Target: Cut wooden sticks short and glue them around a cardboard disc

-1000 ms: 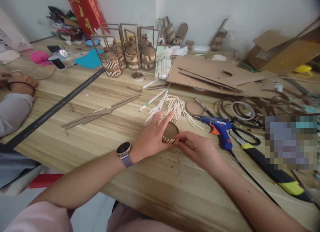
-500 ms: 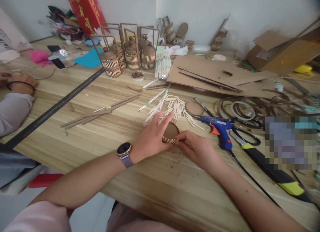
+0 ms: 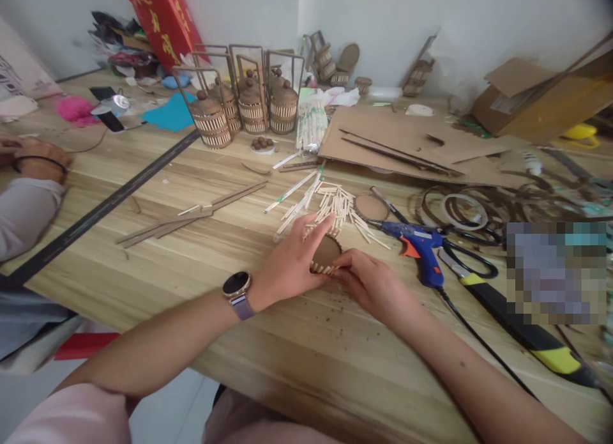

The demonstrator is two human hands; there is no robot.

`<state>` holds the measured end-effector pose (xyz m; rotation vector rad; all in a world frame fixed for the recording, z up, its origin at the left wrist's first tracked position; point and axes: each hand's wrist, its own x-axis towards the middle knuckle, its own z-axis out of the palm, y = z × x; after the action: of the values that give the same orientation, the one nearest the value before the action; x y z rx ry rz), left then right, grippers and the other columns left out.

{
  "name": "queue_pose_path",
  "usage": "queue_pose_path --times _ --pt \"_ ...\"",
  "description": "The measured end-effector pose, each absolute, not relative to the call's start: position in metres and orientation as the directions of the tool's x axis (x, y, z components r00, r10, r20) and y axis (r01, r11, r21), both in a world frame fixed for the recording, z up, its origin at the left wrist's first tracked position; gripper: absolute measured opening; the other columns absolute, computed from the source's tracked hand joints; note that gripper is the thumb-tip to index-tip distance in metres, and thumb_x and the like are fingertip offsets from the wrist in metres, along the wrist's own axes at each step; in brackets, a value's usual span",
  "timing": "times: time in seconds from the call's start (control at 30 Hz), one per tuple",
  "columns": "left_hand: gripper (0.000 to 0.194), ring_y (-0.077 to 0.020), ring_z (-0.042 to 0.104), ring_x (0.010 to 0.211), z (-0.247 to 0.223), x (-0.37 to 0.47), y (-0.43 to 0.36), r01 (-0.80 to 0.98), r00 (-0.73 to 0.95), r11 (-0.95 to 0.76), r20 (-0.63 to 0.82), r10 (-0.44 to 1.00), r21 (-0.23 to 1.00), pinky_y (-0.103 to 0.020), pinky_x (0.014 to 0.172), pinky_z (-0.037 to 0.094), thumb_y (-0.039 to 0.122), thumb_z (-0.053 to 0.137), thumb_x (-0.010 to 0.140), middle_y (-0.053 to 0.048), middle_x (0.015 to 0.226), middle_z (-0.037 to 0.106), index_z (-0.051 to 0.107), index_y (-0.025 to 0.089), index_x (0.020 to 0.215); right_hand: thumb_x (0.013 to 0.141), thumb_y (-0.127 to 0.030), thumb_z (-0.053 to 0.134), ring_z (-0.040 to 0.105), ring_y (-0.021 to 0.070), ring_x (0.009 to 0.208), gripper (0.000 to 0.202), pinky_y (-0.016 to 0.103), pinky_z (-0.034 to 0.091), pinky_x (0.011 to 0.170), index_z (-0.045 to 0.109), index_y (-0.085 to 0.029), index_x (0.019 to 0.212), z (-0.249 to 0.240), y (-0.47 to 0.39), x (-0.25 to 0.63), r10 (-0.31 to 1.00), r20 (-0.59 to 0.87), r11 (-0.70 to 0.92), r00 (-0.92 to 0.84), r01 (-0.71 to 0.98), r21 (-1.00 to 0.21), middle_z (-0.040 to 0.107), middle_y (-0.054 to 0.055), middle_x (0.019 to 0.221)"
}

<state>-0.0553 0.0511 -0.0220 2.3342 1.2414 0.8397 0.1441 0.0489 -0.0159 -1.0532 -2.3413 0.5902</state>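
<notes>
A round brown cardboard piece (image 3: 327, 251) with short pale sticks around its edge rests on the wooden table (image 3: 287, 354). My left hand (image 3: 293, 264), with a watch on its wrist, grips its left side between thumb and fingers. At the near right edge, my right hand (image 3: 371, 278) pinches at one of the small sticks; its fingertips hide most of that stick. A pile of short sticks (image 3: 338, 204) lies just beyond my hands, beside a cardboard ring (image 3: 372, 207).
A blue glue gun (image 3: 421, 243), scissors (image 3: 472, 259) and a black-yellow cutter (image 3: 517, 322) lie right. Small stick-walled baskets (image 3: 211, 121) stand behind, beside flat cardboard (image 3: 397, 144). Another person's hand (image 3: 43, 156) rests at the far left. Cardboard strips (image 3: 191, 214) lie left of centre.
</notes>
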Motion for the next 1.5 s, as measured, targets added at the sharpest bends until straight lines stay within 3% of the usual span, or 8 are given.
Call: queue_pose_path --times 0.33,0.5,0.63,0.83,1.03,1.2,1.33,1.5 --pt "0.109 -0.0362 0.034 0.139 -0.022 -0.058 0.052 0.589 0.459 -0.569 0.341 0.820 0.575 -0.057 0.111 0.037 0.022 0.081 0.071 -0.015 0.148 0.029 0.008 0.035 0.151 0.091 -0.018 0.046 0.065 0.0180 0.070 0.011 0.028 0.050 0.061 0.055 -0.022 0.087 -0.018 0.050 0.144 0.782 0.259 0.595 -0.566 0.557 -0.579 0.068 0.005 0.081" --pt "0.118 -0.0381 0.035 0.138 -0.022 -0.058 0.052 0.605 0.457 -0.544 0.306 0.835 0.582 -0.059 0.110 0.039 0.028 0.088 0.065 -0.016 0.149 0.026 0.009 0.035 0.151 0.093 -0.017 0.046 0.066 0.0186 0.072 0.011 0.028 0.050 0.061 0.056 -0.021 0.090 -0.019 0.050 0.145 0.771 0.269 0.614 -0.577 0.560 -0.556 0.068 0.006 0.083" --pt "0.113 -0.0356 0.035 0.138 -0.023 -0.058 0.052 0.602 0.450 -0.548 0.320 0.834 0.581 -0.057 0.110 0.039 0.024 0.085 0.069 -0.016 0.147 0.029 0.007 0.035 0.152 0.093 -0.018 0.045 0.067 0.0195 0.075 0.013 0.029 0.052 0.065 0.058 -0.020 0.091 -0.017 0.049 0.146 0.748 0.274 0.644 -0.605 0.562 -0.518 0.069 0.006 0.084" --pt "0.109 -0.0381 0.033 0.139 -0.020 -0.060 0.055 0.591 0.460 -0.520 0.272 0.845 0.616 -0.061 0.109 0.038 0.030 0.084 0.070 -0.016 0.148 0.028 0.011 0.034 0.151 0.092 -0.027 0.053 0.069 0.0208 0.081 0.028 0.033 0.054 0.071 0.055 -0.021 0.120 -0.002 0.046 0.154 0.768 0.279 0.628 -0.576 0.592 -0.505 0.073 0.006 0.093" --pt "0.119 -0.0373 0.028 0.143 -0.017 -0.064 0.055 0.549 0.512 -0.560 0.280 0.812 0.620 -0.061 0.114 0.033 0.023 0.087 0.066 -0.015 0.152 0.022 0.005 0.037 0.151 0.091 -0.040 0.052 0.065 0.0223 0.070 0.025 0.033 0.049 0.063 0.064 -0.020 0.099 0.015 0.057 0.195 0.913 0.304 0.382 -0.271 0.831 -0.404 0.069 0.007 0.080" --pt "0.126 -0.0406 0.026 0.143 -0.019 -0.058 0.049 0.573 0.434 -0.528 0.314 0.844 0.627 -0.064 0.113 0.032 0.029 0.091 0.061 -0.016 0.152 0.023 0.004 0.039 0.151 0.089 -0.046 0.051 0.064 0.0342 0.086 0.031 0.041 0.047 0.070 0.060 -0.017 0.087 0.014 0.060 0.232 0.986 0.163 -0.006 0.024 0.994 -0.111 0.068 0.017 0.089" --pt "0.122 -0.0388 0.031 0.141 -0.021 -0.051 0.043 0.631 0.371 -0.489 0.319 0.872 0.602 -0.061 0.112 0.035 0.028 0.090 0.062 -0.018 0.152 0.020 0.006 0.034 0.151 0.091 -0.054 0.047 0.065 0.0326 0.073 0.035 0.039 0.044 0.063 0.054 -0.022 0.077 0.013 0.058 0.233 0.993 -0.074 -0.096 0.087 0.987 -0.129 0.068 0.015 0.078" --pt "0.112 -0.0377 0.030 0.142 -0.021 -0.047 0.040 0.668 0.337 -0.466 0.322 0.885 0.581 -0.058 0.112 0.037 0.020 0.084 0.067 -0.018 0.152 0.020 0.010 0.030 0.151 0.087 -0.045 0.051 0.063 0.0301 0.066 0.025 0.037 0.041 0.058 0.051 -0.025 0.072 0.014 0.062 0.232 0.990 -0.091 -0.122 0.107 0.977 -0.173 0.064 0.012 0.067"
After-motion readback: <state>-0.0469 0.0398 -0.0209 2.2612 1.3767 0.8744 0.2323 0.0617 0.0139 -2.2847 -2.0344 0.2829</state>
